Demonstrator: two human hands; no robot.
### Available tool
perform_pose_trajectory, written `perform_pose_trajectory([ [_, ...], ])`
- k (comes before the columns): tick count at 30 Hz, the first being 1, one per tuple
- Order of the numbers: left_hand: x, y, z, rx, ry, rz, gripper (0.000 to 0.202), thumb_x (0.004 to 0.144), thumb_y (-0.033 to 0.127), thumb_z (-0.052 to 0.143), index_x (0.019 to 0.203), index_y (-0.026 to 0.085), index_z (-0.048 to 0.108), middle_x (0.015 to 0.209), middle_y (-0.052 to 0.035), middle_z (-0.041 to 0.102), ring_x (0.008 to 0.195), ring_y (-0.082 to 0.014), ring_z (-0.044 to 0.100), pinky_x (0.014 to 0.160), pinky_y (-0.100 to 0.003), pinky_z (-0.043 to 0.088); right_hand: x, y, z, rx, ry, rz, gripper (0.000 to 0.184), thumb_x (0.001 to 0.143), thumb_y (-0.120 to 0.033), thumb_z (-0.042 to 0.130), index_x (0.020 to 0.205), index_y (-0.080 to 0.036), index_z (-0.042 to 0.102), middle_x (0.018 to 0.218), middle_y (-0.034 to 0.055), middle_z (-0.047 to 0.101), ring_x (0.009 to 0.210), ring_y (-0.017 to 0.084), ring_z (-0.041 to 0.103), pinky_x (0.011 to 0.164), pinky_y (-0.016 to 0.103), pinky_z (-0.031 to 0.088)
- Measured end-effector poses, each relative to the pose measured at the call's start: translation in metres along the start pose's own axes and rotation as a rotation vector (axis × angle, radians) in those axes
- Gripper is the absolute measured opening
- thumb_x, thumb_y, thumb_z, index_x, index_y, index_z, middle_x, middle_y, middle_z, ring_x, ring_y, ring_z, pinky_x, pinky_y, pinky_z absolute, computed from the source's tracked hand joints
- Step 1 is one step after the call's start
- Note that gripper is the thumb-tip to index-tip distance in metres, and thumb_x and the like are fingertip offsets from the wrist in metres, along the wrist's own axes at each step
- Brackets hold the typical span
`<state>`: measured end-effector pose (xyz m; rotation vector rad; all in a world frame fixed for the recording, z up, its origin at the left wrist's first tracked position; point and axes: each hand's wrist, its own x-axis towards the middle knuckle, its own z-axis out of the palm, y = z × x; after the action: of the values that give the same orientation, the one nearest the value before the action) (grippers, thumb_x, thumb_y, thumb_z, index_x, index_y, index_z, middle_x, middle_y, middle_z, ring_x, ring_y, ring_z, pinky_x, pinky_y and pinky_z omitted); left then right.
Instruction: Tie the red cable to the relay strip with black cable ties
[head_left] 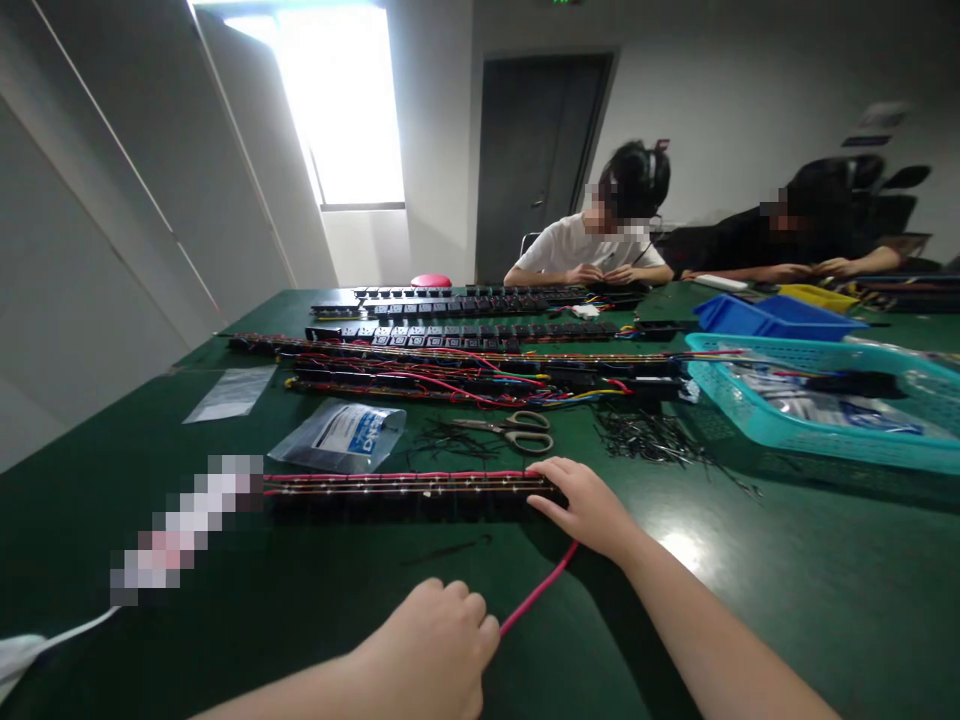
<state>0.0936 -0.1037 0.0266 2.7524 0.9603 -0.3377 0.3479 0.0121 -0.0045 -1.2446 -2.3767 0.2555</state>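
A long black power strip (405, 490) with red and yellow wires along its top lies across the green table in front of me. My right hand (589, 505) rests on its right end, fingers curled over the strip. A red wire (536, 590) runs from under that hand down to my left hand (435, 640), which is closed in a fist around the wire's near end.
Scissors (517, 432) and a heap of black cable ties (652, 435) lie beyond the strip. Plastic bags (341, 435) sit to the left. More wired strips (465, 360) fill the middle. A teal basket (817, 425) and a blue bin (772, 318) stand at right. Two people sit at the far side.
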Motion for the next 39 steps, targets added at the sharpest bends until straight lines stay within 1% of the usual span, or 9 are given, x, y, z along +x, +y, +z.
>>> perform_pose_trajectory([
  [5, -0.001, 0.0, 0.012, 0.063, -0.025, -0.168, 0.026, 0.087, 0.023, 0.056, 0.11, 0.016, 0.065, 0.093, -0.0129, 0.068, 0.078, -0.0258, 0.068, 0.061, -0.034, 0.053, 0.002, 0.0, 0.002, 0.02, 0.015, -0.004, 0.028, 0.09, -0.039, 0.06, 0.111, -0.022, 0.065, 0.111, 0.0099, 0.07, 0.102, 0.026, 0.065, 0.09, 0.044, 0.05],
  [8, -0.003, -0.009, 0.006, 0.076, -0.032, -0.273, 0.028, 0.085, 0.006, 0.049, 0.107, 0.013, 0.064, 0.091, -0.0139, 0.068, 0.077, -0.0256, 0.07, 0.061, -0.032, 0.053, 0.003, -0.001, 0.002, 0.031, 0.02, 0.006, 0.027, 0.088, -0.039, 0.062, 0.109, -0.022, 0.066, 0.108, 0.0089, 0.071, 0.099, 0.025, 0.066, 0.086, 0.041, 0.051],
  [11, -0.006, -0.021, -0.003, 0.064, -0.045, -0.312, 0.032, 0.083, 0.0, 0.05, 0.108, 0.013, 0.064, 0.092, -0.0142, 0.069, 0.082, -0.0284, 0.071, 0.063, -0.035, 0.055, 0.003, -0.004, 0.002, 0.037, 0.025, 0.027, 0.026, 0.086, -0.038, 0.063, 0.107, -0.022, 0.067, 0.106, 0.0076, 0.071, 0.096, 0.024, 0.066, 0.083, 0.038, 0.052],
  [15, -0.011, -0.03, -0.011, 0.017, -0.073, -0.296, 0.033, 0.085, 0.002, 0.052, 0.114, 0.015, 0.062, 0.096, -0.0119, 0.07, 0.084, -0.0278, 0.072, 0.068, -0.036, 0.056, 0.003, -0.005, 0.004, 0.044, 0.029, 0.048, 0.026, 0.086, -0.039, 0.064, 0.106, -0.023, 0.067, 0.107, 0.0068, 0.07, 0.098, 0.023, 0.066, 0.084, 0.037, 0.051],
  [19, -0.025, -0.029, -0.022, -0.031, -0.125, -0.275, 0.021, 0.089, 0.019, 0.057, 0.109, 0.017, 0.064, 0.103, -0.0111, 0.072, 0.095, -0.0285, 0.072, 0.078, -0.037, 0.057, 0.003, -0.004, 0.006, 0.051, 0.033, 0.058, 0.028, 0.086, -0.04, 0.064, 0.107, -0.022, 0.067, 0.109, 0.0069, 0.069, 0.1, 0.023, 0.065, 0.084, 0.036, 0.051],
  [23, -0.037, -0.028, -0.032, -0.032, -0.228, -0.305, 0.023, 0.081, 0.013, 0.061, 0.102, 0.016, 0.07, 0.098, -0.0112, 0.075, 0.091, -0.0286, 0.073, 0.077, -0.038, 0.059, 0.004, -0.002, 0.008, 0.061, 0.045, 0.046, 0.027, 0.086, -0.041, 0.064, 0.106, -0.023, 0.067, 0.109, 0.0063, 0.07, 0.099, 0.024, 0.066, 0.082, 0.036, 0.051],
  [26, -0.036, -0.032, -0.033, -0.001, -0.262, -0.336, 0.024, 0.078, 0.011, 0.06, 0.098, 0.016, 0.073, 0.096, -0.0128, 0.076, 0.09, -0.0297, 0.073, 0.075, -0.038, 0.06, 0.004, 0.0, 0.009, 0.067, 0.061, 0.039, 0.026, 0.084, -0.041, 0.065, 0.105, -0.025, 0.068, 0.107, 0.0056, 0.07, 0.097, 0.024, 0.066, 0.08, 0.035, 0.052],
  [32, -0.034, -0.043, -0.035, 0.064, -0.212, -0.354, 0.025, 0.077, 0.012, 0.058, 0.098, 0.015, 0.071, 0.095, -0.0132, 0.076, 0.089, -0.0293, 0.073, 0.073, -0.036, 0.059, 0.005, 0.003, 0.011, 0.079, 0.083, 0.035, 0.027, 0.083, -0.041, 0.067, 0.105, -0.025, 0.068, 0.107, 0.0053, 0.07, 0.095, 0.024, 0.067, 0.08, 0.036, 0.053],
  [39, -0.043, -0.059, -0.05, 0.148, -0.086, -0.407, 0.021, 0.085, 0.014, 0.049, 0.098, 0.015, 0.067, 0.096, -0.0122, 0.074, 0.091, -0.0281, 0.072, 0.074, -0.036, 0.056, 0.005, 0.003, 0.013, 0.088, 0.09, 0.051, 0.028, 0.082, -0.041, 0.068, 0.104, -0.024, 0.069, 0.103, 0.0056, 0.07, 0.09, 0.023, 0.066, 0.076, 0.036, 0.053],
])
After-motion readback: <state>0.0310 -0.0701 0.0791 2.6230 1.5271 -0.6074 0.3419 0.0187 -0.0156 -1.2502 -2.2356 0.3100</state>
